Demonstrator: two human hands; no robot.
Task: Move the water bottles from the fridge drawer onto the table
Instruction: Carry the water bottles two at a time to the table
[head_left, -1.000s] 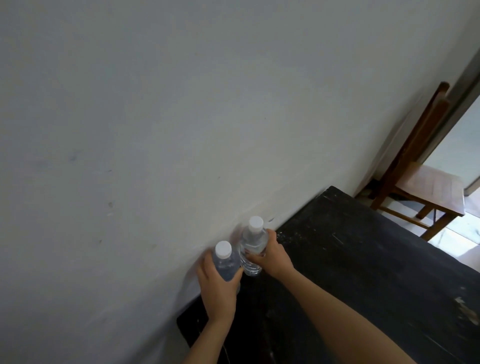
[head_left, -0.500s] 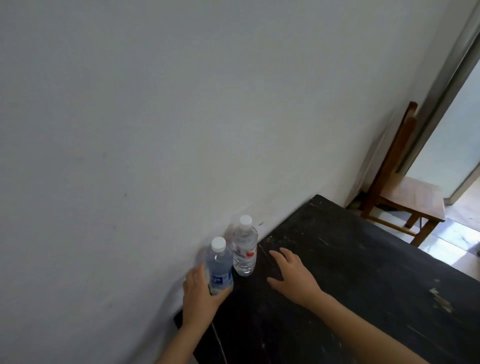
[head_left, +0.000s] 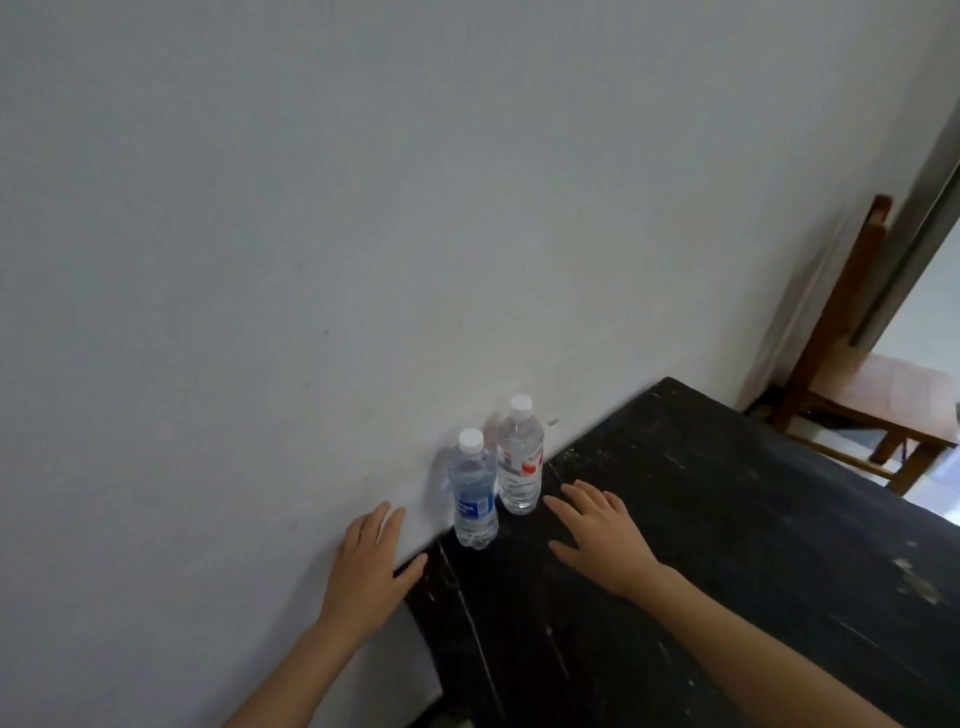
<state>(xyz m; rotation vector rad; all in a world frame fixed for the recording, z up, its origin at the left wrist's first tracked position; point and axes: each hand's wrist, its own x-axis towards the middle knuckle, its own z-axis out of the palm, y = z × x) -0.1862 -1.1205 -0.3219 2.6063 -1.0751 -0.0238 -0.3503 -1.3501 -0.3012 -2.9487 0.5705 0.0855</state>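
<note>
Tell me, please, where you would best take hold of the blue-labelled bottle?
Probably around the blue-labelled bottle at its label band, coming from the left or front: it stands upright against the wall, and the red-labelled bottle crowds its right side.

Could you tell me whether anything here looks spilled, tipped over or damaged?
Nothing spilled or tipped: both bottles stand upright and capped against the wall. Only the black table looks worn, with scratches and chipped paint.
</note>
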